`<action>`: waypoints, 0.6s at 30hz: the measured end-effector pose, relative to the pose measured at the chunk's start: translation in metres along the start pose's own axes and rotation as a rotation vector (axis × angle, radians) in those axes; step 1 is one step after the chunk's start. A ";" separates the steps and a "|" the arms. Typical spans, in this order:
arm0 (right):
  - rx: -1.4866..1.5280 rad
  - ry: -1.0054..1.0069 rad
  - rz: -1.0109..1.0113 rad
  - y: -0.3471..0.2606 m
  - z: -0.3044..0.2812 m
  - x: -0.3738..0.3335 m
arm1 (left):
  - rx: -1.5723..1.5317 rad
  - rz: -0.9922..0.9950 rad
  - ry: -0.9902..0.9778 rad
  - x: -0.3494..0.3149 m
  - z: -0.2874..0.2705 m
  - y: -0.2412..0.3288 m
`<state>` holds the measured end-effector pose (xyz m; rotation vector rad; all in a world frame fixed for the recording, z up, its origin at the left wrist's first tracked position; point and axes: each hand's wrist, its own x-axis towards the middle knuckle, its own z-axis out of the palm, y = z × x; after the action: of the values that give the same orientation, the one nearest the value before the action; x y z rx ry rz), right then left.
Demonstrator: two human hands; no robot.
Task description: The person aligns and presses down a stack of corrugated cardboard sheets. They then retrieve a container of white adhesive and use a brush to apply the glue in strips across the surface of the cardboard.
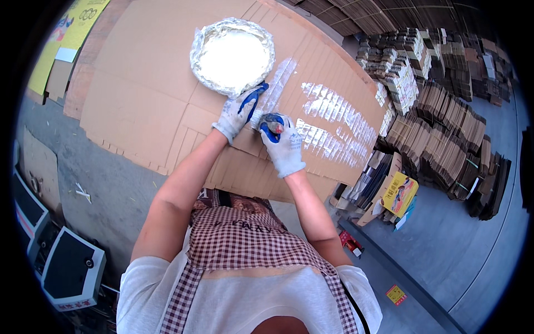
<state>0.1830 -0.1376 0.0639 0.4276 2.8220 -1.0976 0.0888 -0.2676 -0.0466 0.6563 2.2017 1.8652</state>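
My right hand [282, 143], in a white glove with blue fingers, is wrapped round what looks like a brush. The pale bristles of the brush [256, 118] touch the end of a white smeared strip [278, 86] on brown cardboard [139, 83]. Just to its left, my left hand [239, 115], gloved the same way, lies on the cardboard with its fingers stretched toward the upper right. Beyond the left fingertips stands a round bowl [232, 58] wrapped in clear plastic, with bright white stuff inside. Several white smeared bands [339, 114] run across the cardboard to the right.
Stacks of folded cardboard [439, 139] stand on the floor at the right. A yellow printed sheet [67, 25] lies at the far left. Dark panels with grey frames [72, 270] stand at the lower left. A yellow card [399, 193] leans beside the stacks.
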 end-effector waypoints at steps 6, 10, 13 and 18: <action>0.018 0.042 -0.097 -0.007 0.007 -0.012 | -0.017 0.014 0.008 0.001 0.001 0.001; -0.085 0.034 -0.015 0.000 -0.002 -0.019 | 0.022 0.013 0.012 0.001 0.000 -0.001; -0.045 0.097 -0.062 0.001 -0.007 -0.026 | 0.006 0.021 0.016 0.000 0.000 0.000; -0.174 0.166 0.070 0.032 -0.015 -0.033 | 0.050 0.021 0.009 0.002 -0.002 0.011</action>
<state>0.2236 -0.1129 0.0598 0.6231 2.9864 -0.8311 0.0885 -0.2676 -0.0349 0.6841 2.2628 1.8314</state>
